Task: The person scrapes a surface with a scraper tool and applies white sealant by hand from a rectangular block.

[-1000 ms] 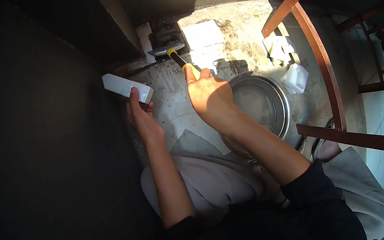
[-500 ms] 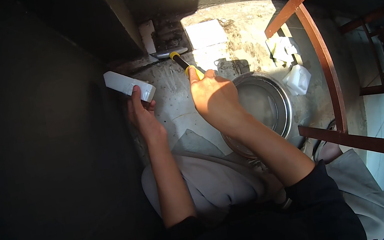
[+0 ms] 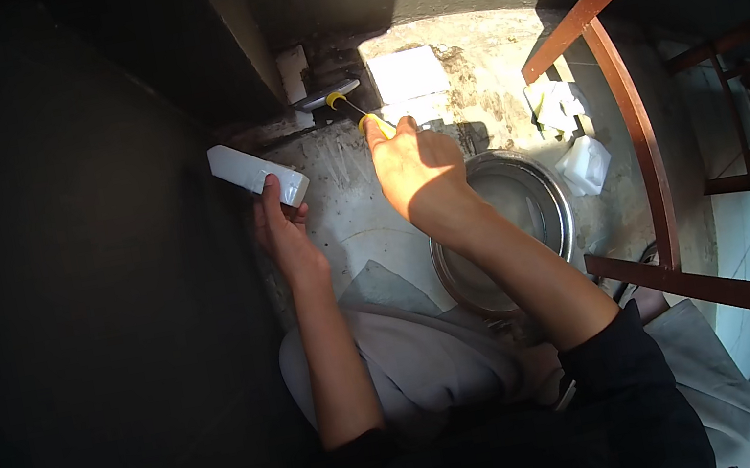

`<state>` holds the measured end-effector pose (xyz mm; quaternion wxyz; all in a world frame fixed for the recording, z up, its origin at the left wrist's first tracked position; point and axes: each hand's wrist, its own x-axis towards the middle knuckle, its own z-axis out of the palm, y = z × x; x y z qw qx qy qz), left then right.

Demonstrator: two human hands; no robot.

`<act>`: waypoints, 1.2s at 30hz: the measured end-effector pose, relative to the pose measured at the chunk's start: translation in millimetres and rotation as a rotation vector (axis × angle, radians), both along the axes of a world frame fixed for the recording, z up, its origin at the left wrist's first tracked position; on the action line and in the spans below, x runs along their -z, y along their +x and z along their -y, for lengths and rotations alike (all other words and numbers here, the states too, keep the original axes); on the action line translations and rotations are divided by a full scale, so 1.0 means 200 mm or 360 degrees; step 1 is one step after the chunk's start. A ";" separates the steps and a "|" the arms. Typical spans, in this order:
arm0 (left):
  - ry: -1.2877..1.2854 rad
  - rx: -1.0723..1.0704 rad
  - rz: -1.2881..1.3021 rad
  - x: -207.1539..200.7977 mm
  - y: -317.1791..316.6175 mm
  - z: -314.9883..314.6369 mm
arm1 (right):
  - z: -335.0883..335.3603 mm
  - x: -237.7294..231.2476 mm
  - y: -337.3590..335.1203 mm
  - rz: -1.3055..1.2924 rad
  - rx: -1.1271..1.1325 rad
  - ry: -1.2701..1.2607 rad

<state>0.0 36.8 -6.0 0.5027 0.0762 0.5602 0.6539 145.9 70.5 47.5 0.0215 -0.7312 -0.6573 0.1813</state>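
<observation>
My right hand [image 3: 422,162] is closed round a hand tool with a yellow-and-black handle and a long, flat grey head [image 3: 327,95], perhaps a scraper or trowel. Its head lies over a dark, wet-looking strip of floor at the foot of the wall, left of a square white tile [image 3: 408,76]. A long white block [image 3: 251,172] with a shiny, clear-wrapped end is in my left hand [image 3: 290,243], thumb on top and fingers beneath. A smaller white piece [image 3: 293,71] stands against the wall corner beyond the tool's head.
Below my right forearm sits a round metal basin [image 3: 560,203]. A crumpled pale cloth or wrapper [image 3: 556,107] and a translucent white container [image 3: 585,165] lie to its right. A rusty red metal frame [image 3: 632,122] rises on the right, and a dark wall [image 3: 105,279] fills the left.
The tool's head has turned, its right end now angled farther up and away. My right hand keeps its grip, and my left hand with the white block has hardly moved.
</observation>
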 end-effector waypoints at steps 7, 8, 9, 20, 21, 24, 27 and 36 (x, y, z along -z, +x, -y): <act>0.0016 -0.0010 -0.0018 0.00 -0.01 0.00 | 0.02 -0.06 -0.02 0.0321 -0.0375 0.0062; 0.0011 -0.0010 -0.0021 0.01 -0.01 0.00 | 0.03 -0.06 -0.02 0.0360 -0.0378 0.0061; 0.0014 0.0000 -0.0022 0.01 -0.01 0.00 | 0.04 -0.06 -0.03 0.0399 -0.0382 0.0061; 0.0009 0.0029 -0.0041 0.01 -0.01 0.00 | 0.00 -0.08 -0.03 0.0235 -0.0140 -0.0063; 0.0013 0.0030 -0.0034 0.00 0.00 0.00 | 0.00 -0.07 -0.01 0.0499 -0.0472 0.0174; -0.0001 0.0018 -0.0037 0.00 0.00 0.00 | 0.00 -0.07 -0.04 0.0530 -0.0487 0.0166; -0.0019 0.0015 -0.0043 0.00 0.00 0.00 | 0.06 -0.11 -0.03 0.0394 -0.0314 0.0108; 0.0001 0.0006 -0.0013 0.01 -0.01 0.00 | -0.01 -0.05 -0.01 0.0002 0.0067 -0.0018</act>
